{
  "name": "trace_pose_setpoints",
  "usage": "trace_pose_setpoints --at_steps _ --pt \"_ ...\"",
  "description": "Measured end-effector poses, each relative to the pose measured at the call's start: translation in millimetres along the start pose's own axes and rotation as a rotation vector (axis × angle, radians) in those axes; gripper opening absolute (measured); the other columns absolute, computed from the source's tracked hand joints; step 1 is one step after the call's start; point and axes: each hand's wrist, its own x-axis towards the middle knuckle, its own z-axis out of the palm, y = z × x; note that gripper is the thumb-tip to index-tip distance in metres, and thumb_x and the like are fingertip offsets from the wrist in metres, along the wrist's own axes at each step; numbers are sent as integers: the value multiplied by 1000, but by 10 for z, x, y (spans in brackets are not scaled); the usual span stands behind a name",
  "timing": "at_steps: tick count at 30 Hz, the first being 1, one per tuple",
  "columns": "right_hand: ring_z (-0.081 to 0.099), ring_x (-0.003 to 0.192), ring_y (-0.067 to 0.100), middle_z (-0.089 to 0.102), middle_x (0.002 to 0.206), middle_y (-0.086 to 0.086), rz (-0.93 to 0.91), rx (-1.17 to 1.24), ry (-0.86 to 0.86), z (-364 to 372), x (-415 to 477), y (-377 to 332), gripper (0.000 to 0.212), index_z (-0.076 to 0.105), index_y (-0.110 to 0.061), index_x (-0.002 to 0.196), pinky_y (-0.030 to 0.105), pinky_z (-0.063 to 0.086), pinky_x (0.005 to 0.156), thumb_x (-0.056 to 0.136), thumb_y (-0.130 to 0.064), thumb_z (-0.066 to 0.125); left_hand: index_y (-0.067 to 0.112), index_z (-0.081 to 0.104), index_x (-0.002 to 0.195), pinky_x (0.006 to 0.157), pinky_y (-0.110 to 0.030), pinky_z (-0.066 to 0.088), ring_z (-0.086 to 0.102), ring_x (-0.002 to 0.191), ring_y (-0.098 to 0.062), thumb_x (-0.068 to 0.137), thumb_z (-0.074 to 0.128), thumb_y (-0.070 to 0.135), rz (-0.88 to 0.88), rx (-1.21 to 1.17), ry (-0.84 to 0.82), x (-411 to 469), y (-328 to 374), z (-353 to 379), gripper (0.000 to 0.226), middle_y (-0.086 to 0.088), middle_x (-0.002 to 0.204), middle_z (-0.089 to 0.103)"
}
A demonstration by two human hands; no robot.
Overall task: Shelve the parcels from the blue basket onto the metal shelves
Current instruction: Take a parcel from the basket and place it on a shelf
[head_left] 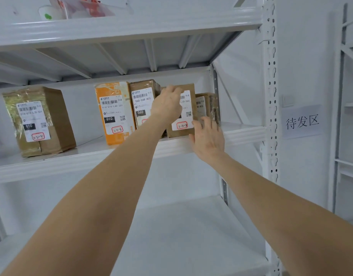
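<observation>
brown parcel upright on the metal shelf, long axis vertical, white label facing out, left hand grip curled over its top, right hand straight-fingered against its lower corner

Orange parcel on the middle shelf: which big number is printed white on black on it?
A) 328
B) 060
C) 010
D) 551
C: the orange parcel carries 010 in white on black, while 060 is on the brown parcel standing right next to it on the right.
</observation>
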Motion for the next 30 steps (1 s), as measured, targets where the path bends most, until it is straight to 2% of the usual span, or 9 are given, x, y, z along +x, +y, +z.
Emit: trace_pose_setpoints --at_steps 5,8,13,17,20,24,27,30 --pt "36 129 26 30 148 8 126 -28 -74 0 -487 228 46 37 -19 142 37 35 102 98 -34 45 12 47 135 77 -37 47 49 116 -23 92 46 5 78 -151 -45 -594 451 273 44 -6 135 44" --pt "33 132 26 26 151 6 225 -54 -154 43 -891 475 48 33 -20 144 37 34 103 99 -35 44 13 48 134 82 -38 45 46 122 -24 90 45 2 98 -234 -132 -952 757 576 45 -6 135 44" --pt "29 135 24 22 152 5 374 -77 -320 133 -1758 1000 46 34 -21 144 34 37 101 99 -32 44 18 40 141 96 -38 43 41 129 -21 94 46 10 135 -303 -490 -1561 1352 1212 49 -3 142 37" --pt "26 135 25 24 149 7 509 -121 -460 137 -2635 1499 40 45 -20 137 35 41 99 97 -26 47 14 35 145 102 -38 40 42 130 -26 93 49 11 268 -389 -774 -2228 1950 1678 54 -9 145 34" --pt "26 136 27 26 147 9 654 -176 -551 73 -3343 1770 38 48 -19 135 36 38 103 97 -23 47 11 33 146 104 -39 39 42 129 -29 92 52 15 389 -464 -957 -2845 2392 1917 57 -13 144 34" --pt "28 135 27 28 148 9 853 -235 -645 -55 -4188 1934 39 47 -18 136 37 33 108 97 -22 46 6 43 138 101 -39 41 47 123 -31 91 52 15 492 -539 -1133 -3586 2822 2165 48 -16 137 41" --pt "29 133 30 30 145 10 1005 -243 -700 -151 -4811 2042 39 43 -17 136 42 39 102 98 -21 43 8 54 123 93 -40 46 55 113 -32 94 49 22 535 -556 -1220 -4102 3136 2334 33 -13 122 54" --pt "33 127 32 32 138 10 1149 -236 -747 -180 -5294 2173 35 43 -16 131 43 41 99 96 -19 46 9 54 120 83 -33 48 58 100 -25 95 44 19 585 -539 -1284 -4543 3400 2523 29 -8 117 58"
